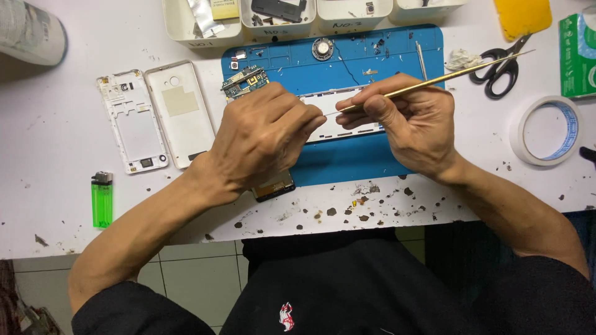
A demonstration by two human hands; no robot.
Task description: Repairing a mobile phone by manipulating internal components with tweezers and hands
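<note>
An opened white phone frame (338, 98) lies on a blue work mat (347, 158). My left hand (264, 139) presses down on its left end, covering that part. My right hand (413, 118) grips a long thin gold-coloured metal tool (447, 77), its tip meeting the frame's edge near my left fingertips. A small green circuit board (246, 81) sits on the mat just above my left hand. A dark flat part (274, 187) sticks out from under my left wrist.
Two white phone covers (155, 118) lie left of the mat, a green lighter (102, 198) below them. White trays (279, 18) line the back. Scissors (500, 68), a tape roll (546, 130), a green box (577, 56) and a yellow scraper (523, 15) stand right.
</note>
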